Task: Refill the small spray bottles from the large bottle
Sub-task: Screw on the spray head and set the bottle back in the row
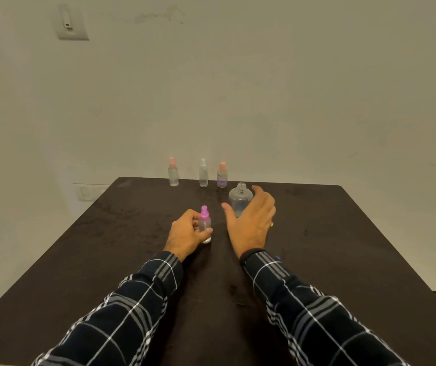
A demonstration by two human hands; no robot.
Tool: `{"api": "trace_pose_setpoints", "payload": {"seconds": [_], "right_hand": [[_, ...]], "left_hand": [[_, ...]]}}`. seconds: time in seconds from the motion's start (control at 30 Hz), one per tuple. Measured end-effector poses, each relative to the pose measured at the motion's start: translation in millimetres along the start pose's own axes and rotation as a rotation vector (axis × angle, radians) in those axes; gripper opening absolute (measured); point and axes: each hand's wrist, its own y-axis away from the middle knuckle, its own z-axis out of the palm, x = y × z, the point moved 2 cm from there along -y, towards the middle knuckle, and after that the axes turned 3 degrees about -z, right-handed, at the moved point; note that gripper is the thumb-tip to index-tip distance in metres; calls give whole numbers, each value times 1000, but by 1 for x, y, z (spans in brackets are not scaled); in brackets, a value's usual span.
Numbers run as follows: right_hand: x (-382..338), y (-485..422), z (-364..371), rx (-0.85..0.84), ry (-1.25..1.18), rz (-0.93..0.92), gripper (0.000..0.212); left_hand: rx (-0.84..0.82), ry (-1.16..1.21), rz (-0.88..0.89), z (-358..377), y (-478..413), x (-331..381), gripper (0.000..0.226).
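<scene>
My left hand grips a small clear spray bottle with a pink-purple top, standing upright on the dark table. Just right of it my right hand hovers with fingers spread, in front of the large clear bottle; the hand is beside it, not closed on it. The large bottle stands upright with its neck uncapped. Three more small spray bottles stand in a row at the table's far edge: one with a pink top, one with a white top, one with an orange-pink top and a purple label.
A pale wall rises right behind the table's far edge, with a switch plate high on the left and a socket low beside the table. My checked sleeves cover the near middle of the table.
</scene>
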Motion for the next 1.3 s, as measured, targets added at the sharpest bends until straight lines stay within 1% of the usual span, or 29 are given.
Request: {"api": "trace_pose_setpoints", "payload": {"seconds": [0.07,0.13,0.17,0.27,0.33,0.43,0.63,0.83,1.0,1.3], "right_hand": [[14,-12,6,-145,-157,201,100],[26,-20,16,-284,-338,329,109],[30,-22,20,-331,-391,359,106],[38,-25,34,-400,-377,335,76],[39,-28,40,-412,-374,334,70],[40,-34,46,-408,-374,324,68],[52,-51,57,-433,-324,299,69],[60,-68,70,-442,-287,291,73],[64,-71,80,-420,-255,287,74],[66,-70,81,-403,-270,276,70]], "left_hand": [[-4,-9,-1,-1,-4,-1,35],[-21,-20,2,-2,-8,-3,35],[-31,-29,7,-2,-10,-4,35],[-26,-67,38,-7,-22,-5,35],[-2,-66,49,-12,-33,-3,34],[60,-48,63,-20,-60,4,34],[164,-81,57,-31,-120,14,45],[267,-185,11,-36,-162,-2,48],[289,-208,-30,-35,-180,-17,51],[301,-226,7,-23,-200,-8,43]]}}
